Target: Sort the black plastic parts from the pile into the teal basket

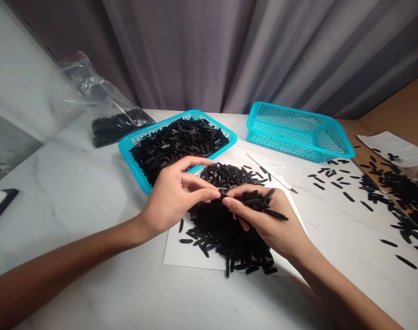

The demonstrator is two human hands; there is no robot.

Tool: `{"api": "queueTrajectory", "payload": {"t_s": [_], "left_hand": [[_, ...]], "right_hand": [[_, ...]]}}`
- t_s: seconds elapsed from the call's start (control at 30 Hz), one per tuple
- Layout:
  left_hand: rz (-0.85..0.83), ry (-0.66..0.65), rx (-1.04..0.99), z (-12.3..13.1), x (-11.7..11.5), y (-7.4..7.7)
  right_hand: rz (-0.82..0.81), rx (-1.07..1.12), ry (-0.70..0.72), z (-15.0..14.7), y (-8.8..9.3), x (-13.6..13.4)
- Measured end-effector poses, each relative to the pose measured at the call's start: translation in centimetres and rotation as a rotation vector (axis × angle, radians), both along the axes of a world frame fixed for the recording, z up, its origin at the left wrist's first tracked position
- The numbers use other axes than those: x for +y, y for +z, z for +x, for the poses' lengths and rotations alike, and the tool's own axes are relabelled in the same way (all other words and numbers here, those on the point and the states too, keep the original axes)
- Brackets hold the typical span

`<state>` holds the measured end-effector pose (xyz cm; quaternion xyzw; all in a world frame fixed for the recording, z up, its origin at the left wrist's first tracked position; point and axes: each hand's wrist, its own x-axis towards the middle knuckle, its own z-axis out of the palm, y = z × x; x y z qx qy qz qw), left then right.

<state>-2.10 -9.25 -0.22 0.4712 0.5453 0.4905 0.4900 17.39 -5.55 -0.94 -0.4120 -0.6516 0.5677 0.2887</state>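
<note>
My left hand (174,195) reaches in from the left with thumb and fingertips pinched together on the end of a small, slim black piece. Opposite it, my right hand (264,215) has its thumb and forefinger at the same spot, their tips almost meeting those of the left. A bunch of slim black pieces (255,200) lies in the right hand, some ends sticking out past the palm. Below both hands is a heap of similar black pieces (229,238) on a white sheet (176,254). The exact kind of these pieces cannot be made out.
Behind the left hand stands a blue basket (126,153) full of black pieces. Another blue basket (298,153) is farther right. A clear plastic bag (116,119) with black contents lies back left. Loose black pieces (398,183) spread at right. A thin white tool (271,172) lies behind the heap.
</note>
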Motion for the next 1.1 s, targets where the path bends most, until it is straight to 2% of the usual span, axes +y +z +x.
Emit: {"api": "queueTrajectory", "payload": {"t_s": [0.4,0.57,0.7,0.83,0.93,1.03,1.1], "left_hand": [[-0.052,0.0,-0.092,0.5,-0.5,-0.1],[-0.052,-0.008,-0.095,0.6,-0.3,-0.2],[-0.074,-0.08,-0.092,0.5,-0.1,-0.1],[-0.145,-0.218,-0.101,0.1,-0.2,-0.4],[-0.074,-0.257,0.085,-0.2,-0.2,-0.6],[0.077,-0.222,0.359,-0.4,-0.2,-0.1],[0.123,-0.192,0.419,-0.4,-0.2,0.3]], "right_hand": [[-0.146,0.021,-0.004,-0.2,-0.2,-0.2],[-0.23,0.108,0.006,-0.2,-0.9,-0.2],[-0.263,0.194,-0.017,-0.1,-1.5,0.1],[-0.261,0.223,-0.071,-0.1,-1.7,0.4],[-0.248,0.21,-0.104,-0.1,-1.6,0.7],[-0.247,0.206,-0.107,-0.1,-1.5,0.7],[-0.243,0.197,-0.078,-0.1,-1.4,0.5]]}}
